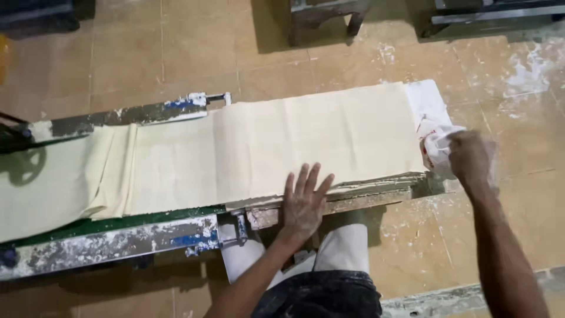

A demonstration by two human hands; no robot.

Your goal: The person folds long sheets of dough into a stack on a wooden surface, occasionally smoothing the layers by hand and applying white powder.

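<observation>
The long dough sheet (265, 147) lies flat along the conveyor table (112, 244), the left hand (304, 203) spread open pressing its near edge, which should stay flat and even, while the right hand (471, 158) clutches a white bag (436, 147) at the sheet's end.

The dough sheet (265, 147) is pale cream, plain and even, with faint fold lines. The bench (112, 244) shows a green belt edge and a grey metal frame, flecked white with flour and chipped blue paint. The bag (434, 147) is white with small red marks. The floor (194, 53) is tan tile, smeared white at the right.
</observation>
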